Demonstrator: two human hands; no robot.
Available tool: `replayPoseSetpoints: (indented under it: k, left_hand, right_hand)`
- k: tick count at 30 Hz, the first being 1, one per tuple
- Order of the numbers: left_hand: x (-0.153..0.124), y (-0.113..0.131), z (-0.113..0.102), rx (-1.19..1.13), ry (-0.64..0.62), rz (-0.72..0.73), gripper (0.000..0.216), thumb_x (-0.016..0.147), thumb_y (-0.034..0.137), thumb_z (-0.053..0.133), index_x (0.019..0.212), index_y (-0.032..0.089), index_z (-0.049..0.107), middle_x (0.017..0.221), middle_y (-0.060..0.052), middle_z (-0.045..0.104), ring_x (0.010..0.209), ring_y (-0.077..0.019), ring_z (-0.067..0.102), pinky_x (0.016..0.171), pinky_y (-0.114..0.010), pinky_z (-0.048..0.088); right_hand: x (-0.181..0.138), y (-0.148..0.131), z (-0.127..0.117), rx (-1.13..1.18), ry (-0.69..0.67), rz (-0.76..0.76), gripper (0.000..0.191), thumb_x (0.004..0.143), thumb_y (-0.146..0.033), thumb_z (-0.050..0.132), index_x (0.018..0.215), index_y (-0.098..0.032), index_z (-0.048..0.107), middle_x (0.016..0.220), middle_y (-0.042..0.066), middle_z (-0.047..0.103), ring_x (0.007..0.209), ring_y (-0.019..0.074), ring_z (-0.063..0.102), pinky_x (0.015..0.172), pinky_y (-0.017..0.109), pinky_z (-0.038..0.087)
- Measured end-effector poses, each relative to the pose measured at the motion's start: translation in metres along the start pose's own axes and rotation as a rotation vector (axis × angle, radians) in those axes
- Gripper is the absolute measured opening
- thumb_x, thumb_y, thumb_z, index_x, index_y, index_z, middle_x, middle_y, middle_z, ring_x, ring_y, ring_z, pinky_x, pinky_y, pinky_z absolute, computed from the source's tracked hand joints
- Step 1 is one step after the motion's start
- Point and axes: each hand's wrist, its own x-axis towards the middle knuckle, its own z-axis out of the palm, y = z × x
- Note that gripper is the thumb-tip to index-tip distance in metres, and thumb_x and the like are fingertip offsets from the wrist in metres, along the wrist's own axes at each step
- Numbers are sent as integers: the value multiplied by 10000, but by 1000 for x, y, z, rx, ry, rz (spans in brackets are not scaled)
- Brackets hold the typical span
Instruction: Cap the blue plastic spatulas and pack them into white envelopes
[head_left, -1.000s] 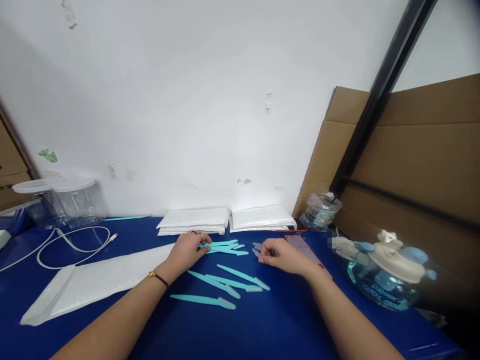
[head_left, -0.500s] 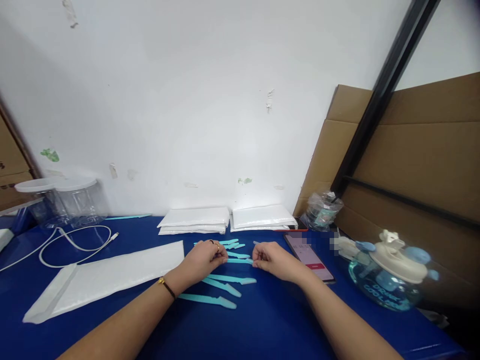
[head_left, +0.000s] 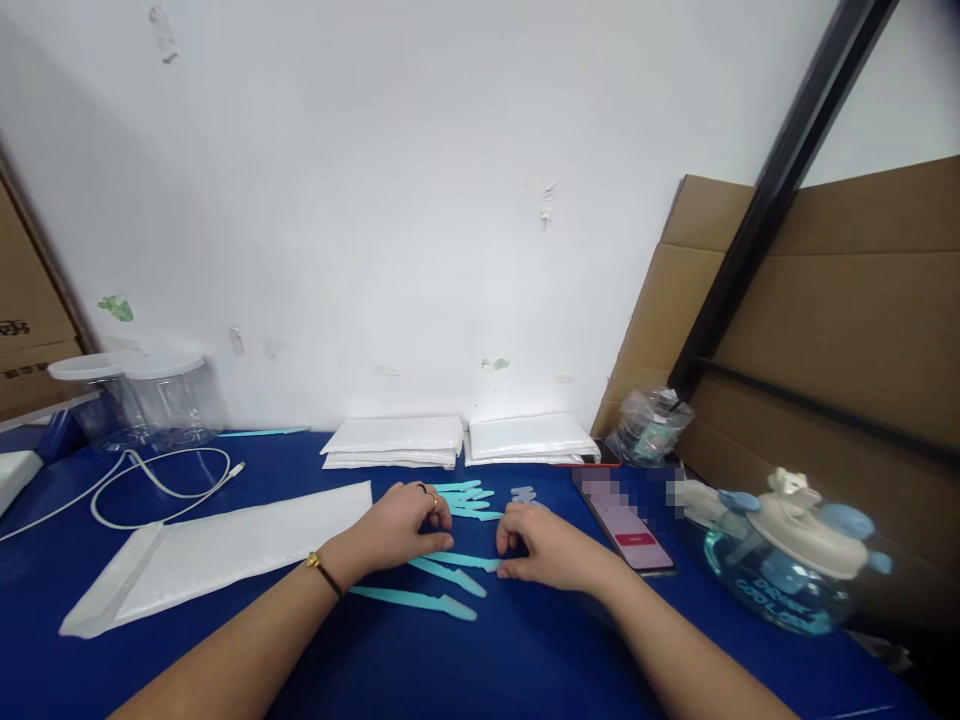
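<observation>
Several turquoise eyebrow razors lie on the blue table. My right hand point(head_left: 544, 548) pinches the capped tip of one eyebrow razor point(head_left: 466, 561) between thumb and finger. Over that razor's handle end is my left hand point(head_left: 409, 522), fingers curved and thumb apart, with nothing visible between them. Two more razors point(head_left: 450, 577) lie nearer me, one of them point(head_left: 412, 598) the closest. Beyond my hands sits a group of razors point(head_left: 463, 497), partly hidden by my left hand. Several small translucent caps point(head_left: 523, 495) rest just past my right hand.
A long white padded mailer point(head_left: 225, 545) lies at left, beside a white cable point(head_left: 161, 490) and clear jars point(head_left: 169, 400). Folded white mailers point(head_left: 394, 440) are stacked along the wall. At right are a phone point(head_left: 626, 525), a wrapped cup point(head_left: 651, 430) and a water bottle point(head_left: 787, 570).
Both hands have moved nearer me, from one razor in the middle to another. That razor now lies with the far group. The small caps have come into view past my right hand.
</observation>
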Motion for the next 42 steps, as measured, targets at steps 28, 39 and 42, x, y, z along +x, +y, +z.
replayPoseSetpoints:
  k: [28, 39, 42]
  left_hand:
    - [-5, 14, -5, -105, -117, -74, 223, 776, 408, 522, 774, 199, 600, 696, -2, 580, 636, -137, 496, 536, -236, 321]
    - [2, 6, -3, -81, -6, -141, 217, 801, 378, 467, 774, 197, 584, 716, -7, 599, 652, -147, 515, 579, -252, 342]
    - [3, -3, -6, 4, 75, -151, 193, 780, 369, 499, 804, 204, 598, 813, -28, 618, 768, -179, 538, 653, -270, 369]
  right_hand:
    - [2, -10, -1, 299, -41, 34, 230, 772, -403, 599, 861, -208, 681, 693, 6, 637, 613, 131, 545, 528, 209, 374]
    - [3, 18, -14, 185, 203, 61, 169, 818, -285, 528, 805, -182, 662, 789, 25, 658, 674, 141, 579, 587, 222, 411]
    - [5, 34, -18, 121, 286, 125, 186, 820, -291, 526, 803, -179, 673, 779, 33, 673, 688, 158, 601, 622, 242, 428]
